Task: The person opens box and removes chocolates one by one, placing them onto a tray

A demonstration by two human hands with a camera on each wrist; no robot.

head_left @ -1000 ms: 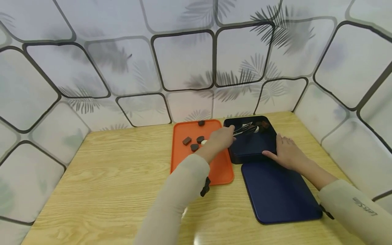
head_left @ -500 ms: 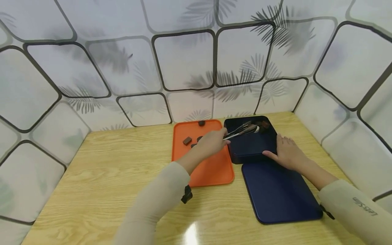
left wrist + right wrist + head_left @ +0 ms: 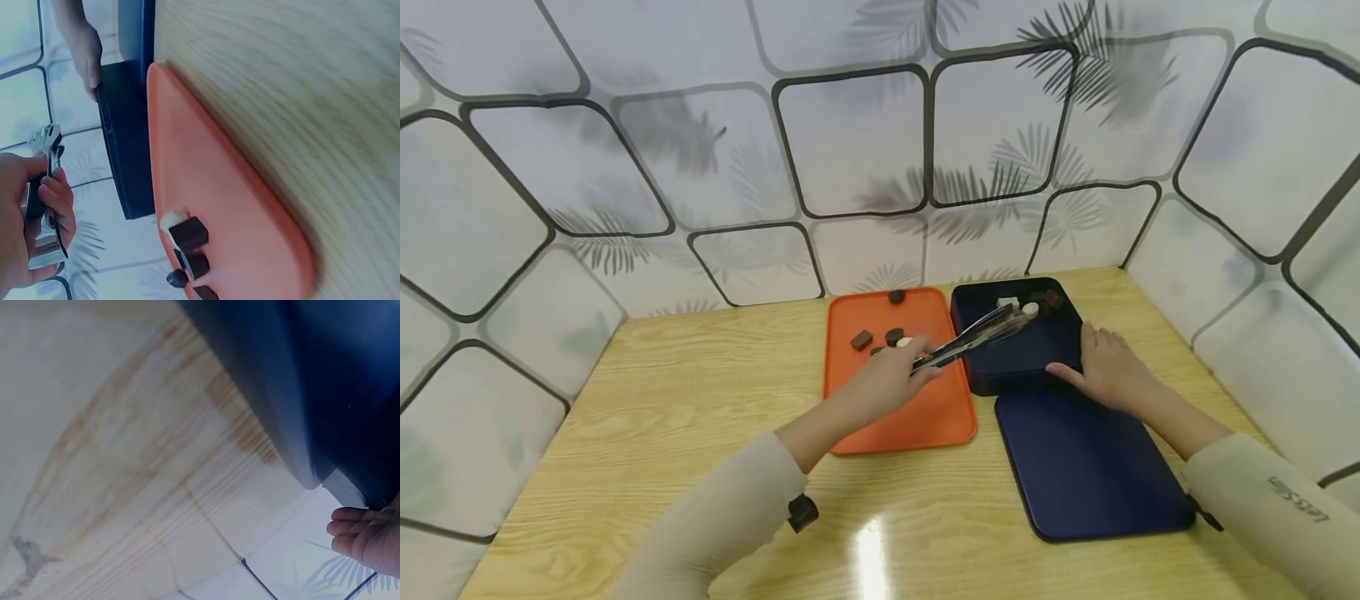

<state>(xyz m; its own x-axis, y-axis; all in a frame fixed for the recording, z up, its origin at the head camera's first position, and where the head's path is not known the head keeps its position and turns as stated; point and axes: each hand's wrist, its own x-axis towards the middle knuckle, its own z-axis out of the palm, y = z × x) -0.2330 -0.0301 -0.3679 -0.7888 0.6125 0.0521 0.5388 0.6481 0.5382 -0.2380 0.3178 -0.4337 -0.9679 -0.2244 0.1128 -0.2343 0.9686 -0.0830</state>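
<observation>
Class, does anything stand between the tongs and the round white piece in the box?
Nothing visible: from the left hand, the tongs reach over the box, tips beside the round white piece; contact is unclear.

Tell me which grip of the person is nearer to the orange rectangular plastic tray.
The left grip. It is above the tray, holding silver metal tongs; the right grip is farther, at the right side of the dark-blue rectangular box beside the tray.

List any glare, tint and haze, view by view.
Head: a bright glare streak on the wooden table near the bottom edge; left wrist: a bluish cast, with highlights on the metal tongs; right wrist: hazy and soft, the wood grain washed out.
</observation>
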